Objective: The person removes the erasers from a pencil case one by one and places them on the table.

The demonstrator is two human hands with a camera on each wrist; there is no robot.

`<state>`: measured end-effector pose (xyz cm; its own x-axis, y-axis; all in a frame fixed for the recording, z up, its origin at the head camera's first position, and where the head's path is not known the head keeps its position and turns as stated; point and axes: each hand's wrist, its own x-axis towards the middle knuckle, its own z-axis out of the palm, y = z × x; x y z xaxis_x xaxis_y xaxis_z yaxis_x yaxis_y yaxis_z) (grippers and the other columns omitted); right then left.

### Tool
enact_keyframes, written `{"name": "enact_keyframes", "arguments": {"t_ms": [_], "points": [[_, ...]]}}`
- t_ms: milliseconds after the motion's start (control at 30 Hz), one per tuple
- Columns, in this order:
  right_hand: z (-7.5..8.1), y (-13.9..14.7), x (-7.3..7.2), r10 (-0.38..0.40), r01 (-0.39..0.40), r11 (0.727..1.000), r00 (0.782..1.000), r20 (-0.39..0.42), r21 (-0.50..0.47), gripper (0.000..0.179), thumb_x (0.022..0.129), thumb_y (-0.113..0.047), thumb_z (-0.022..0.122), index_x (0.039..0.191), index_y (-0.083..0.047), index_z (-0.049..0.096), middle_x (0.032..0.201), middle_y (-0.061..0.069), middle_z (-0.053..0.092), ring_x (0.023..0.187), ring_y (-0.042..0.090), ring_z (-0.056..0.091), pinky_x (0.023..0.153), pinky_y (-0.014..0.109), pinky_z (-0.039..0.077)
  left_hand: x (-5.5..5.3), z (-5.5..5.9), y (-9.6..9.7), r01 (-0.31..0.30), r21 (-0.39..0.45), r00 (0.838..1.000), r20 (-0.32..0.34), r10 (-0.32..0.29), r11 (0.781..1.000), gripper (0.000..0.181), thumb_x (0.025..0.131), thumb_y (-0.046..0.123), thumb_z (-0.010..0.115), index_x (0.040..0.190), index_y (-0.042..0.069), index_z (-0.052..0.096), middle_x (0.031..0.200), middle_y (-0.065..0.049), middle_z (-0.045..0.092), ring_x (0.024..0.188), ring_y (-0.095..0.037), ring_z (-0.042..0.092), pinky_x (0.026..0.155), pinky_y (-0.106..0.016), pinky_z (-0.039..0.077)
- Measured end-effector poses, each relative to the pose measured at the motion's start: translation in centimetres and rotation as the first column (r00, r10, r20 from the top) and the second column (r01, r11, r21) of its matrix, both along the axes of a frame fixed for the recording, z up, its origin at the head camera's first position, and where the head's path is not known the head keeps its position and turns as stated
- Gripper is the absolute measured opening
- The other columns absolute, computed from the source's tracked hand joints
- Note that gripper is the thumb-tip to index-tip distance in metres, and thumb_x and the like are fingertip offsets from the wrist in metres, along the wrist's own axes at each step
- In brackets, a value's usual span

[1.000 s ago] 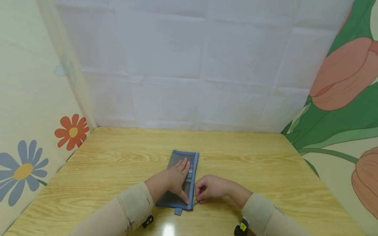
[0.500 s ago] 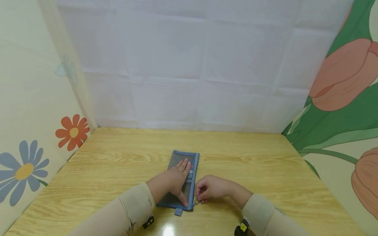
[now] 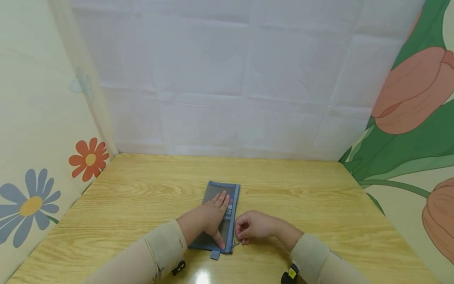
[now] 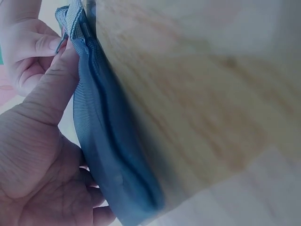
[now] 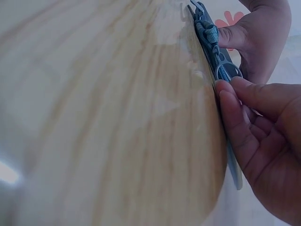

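Observation:
A blue-edged, see-through zip pouch [image 3: 213,190] lies flat on the wooden table [image 3: 149,189]. My left hand [image 3: 211,216] presses on it with straight, spread fingers, the thumb near the front corner. Along the pouch's right side runs the zip edge [image 4: 107,113], which looks closed for most of its length. At the near right corner my right hand [image 3: 256,225] pinches the ring-shaped zip pull [image 5: 217,71] between thumb and index finger. A blue cord [image 5: 200,7] is attached near the pull. Printed contents [image 3: 228,212] show through the pouch, partly hidden by the left hand.
A small blue tab [image 3: 214,255] sticks out from the pouch's near edge. White sheeting [image 3: 227,86] stands behind the table. Flower-printed panels flank it, with a red flower [image 3: 90,159] on the left and tulips [image 3: 408,90] on the right.
Both hands keep nearly the same places. The left thumb has drawn slightly inward from the pouch's corner, and the ring shows a little more beside the right fingertips.

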<state>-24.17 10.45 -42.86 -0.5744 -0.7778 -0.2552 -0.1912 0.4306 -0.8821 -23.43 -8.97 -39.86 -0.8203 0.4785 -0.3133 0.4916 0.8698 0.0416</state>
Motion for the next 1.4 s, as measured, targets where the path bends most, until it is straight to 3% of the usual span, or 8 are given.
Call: {"name": "enact_keyframes", "arguments": {"t_ms": [333, 633, 933, 1400], "points": [[0.1, 0.2, -0.5, -0.041, 0.042, 0.999, 0.998, -0.057, 0.017, 0.007, 0.082, 0.001, 0.060, 0.076, -0.003, 0.060, 0.072, 0.002, 0.062, 0.064, 0.013, 0.062, 0.061, 0.029, 0.054, -0.2, -0.2, -0.1, 0.011, -0.012, 1.000, -0.010, -0.011, 1.000, 0.140, 0.042, 0.074, 0.068, 0.147, 0.005, 0.005, 0.151, -0.018, -0.003, 0.138, -0.034, 0.005, 0.109, -0.043, 0.020], [0.2, 0.3, -1.0, -0.076, 0.076, 0.997, 0.996, -0.047, 0.009, 0.007, 0.083, 0.001, 0.059, 0.077, -0.003, 0.060, 0.073, 0.005, 0.062, 0.065, 0.016, 0.062, 0.060, 0.030, 0.054, -0.3, -0.4, -0.1, 0.014, -0.029, 1.000, -0.015, -0.014, 0.999, 0.141, 0.041, 0.076, 0.066, 0.147, 0.006, 0.005, 0.152, -0.017, -0.003, 0.138, -0.034, 0.005, 0.109, -0.042, 0.019], [0.0, 0.6, -1.8, -0.083, 0.085, 0.996, 0.993, -0.090, 0.023, 0.007, 0.085, -0.002, 0.058, 0.078, -0.004, 0.060, 0.074, 0.004, 0.063, 0.066, 0.015, 0.063, 0.061, 0.030, 0.054, -0.3, -0.3, -0.1, 0.011, -0.032, 1.000, -0.006, -0.011, 0.999, 0.140, 0.042, 0.076, 0.065, 0.147, 0.006, 0.004, 0.152, -0.017, -0.003, 0.138, -0.034, 0.005, 0.109, -0.042, 0.019], [-0.2, 0.8, -2.6, -0.177, 0.179, 0.984, 0.977, -0.117, 0.010, 0.007, 0.085, -0.001, 0.058, 0.078, -0.004, 0.059, 0.075, 0.005, 0.063, 0.065, 0.016, 0.062, 0.061, 0.031, 0.054, -0.2, 0.0, 0.0, 0.005, -0.030, 1.000, -0.006, -0.005, 1.000, 0.139, 0.043, 0.075, 0.067, 0.147, 0.006, 0.005, 0.152, -0.017, -0.003, 0.138, -0.034, 0.006, 0.109, -0.042, 0.019]]}}
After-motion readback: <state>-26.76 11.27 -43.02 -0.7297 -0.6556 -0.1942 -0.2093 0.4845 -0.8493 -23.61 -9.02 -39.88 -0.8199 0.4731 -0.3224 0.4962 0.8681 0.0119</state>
